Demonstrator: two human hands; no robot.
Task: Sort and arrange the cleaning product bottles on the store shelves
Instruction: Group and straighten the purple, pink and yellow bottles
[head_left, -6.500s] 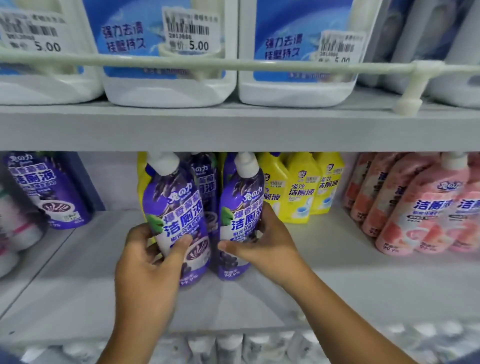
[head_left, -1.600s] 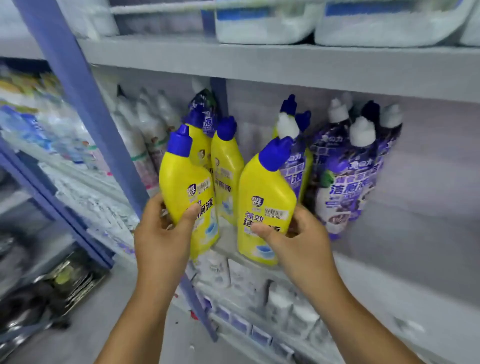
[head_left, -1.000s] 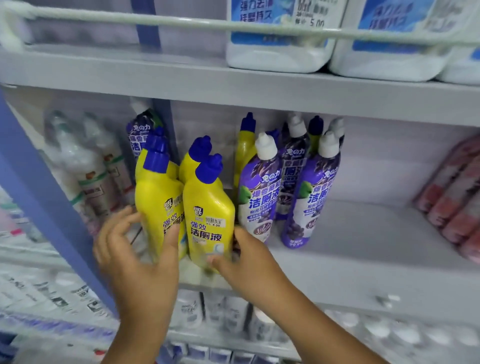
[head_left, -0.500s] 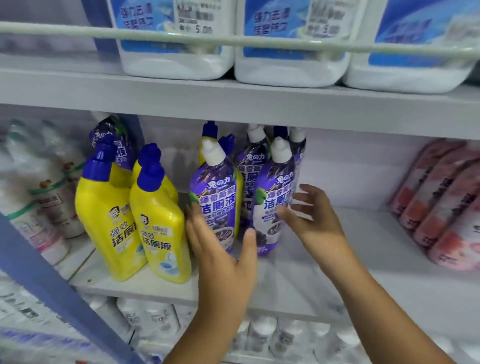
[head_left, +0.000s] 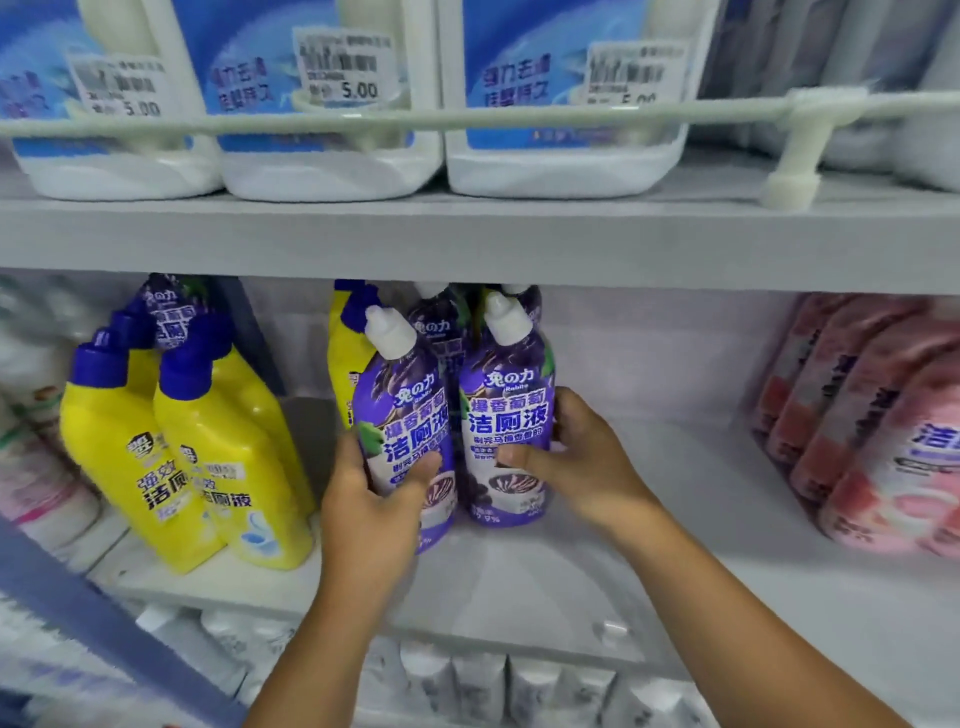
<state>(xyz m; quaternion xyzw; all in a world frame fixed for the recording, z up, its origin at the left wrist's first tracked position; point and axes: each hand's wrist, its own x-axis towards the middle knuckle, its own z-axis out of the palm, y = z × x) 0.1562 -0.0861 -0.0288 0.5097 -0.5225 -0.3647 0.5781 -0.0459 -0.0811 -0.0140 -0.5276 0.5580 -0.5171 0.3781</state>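
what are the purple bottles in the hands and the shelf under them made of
Purple bottles: likely plastic, under a glossy printed sleeve that shows sheen; white caps look like matte moulded plastic. Shelf: probably painted metal, flat pale grey with a soft reflection, though laminate board can't be ruled out.

Two bottles (head_left: 452, 415) side by side on shelf (head_left: 675, 571)

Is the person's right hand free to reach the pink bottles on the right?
Probably not yet: the right hand grips a purple bottle. Bare shelf lies between it and the pink bottles.
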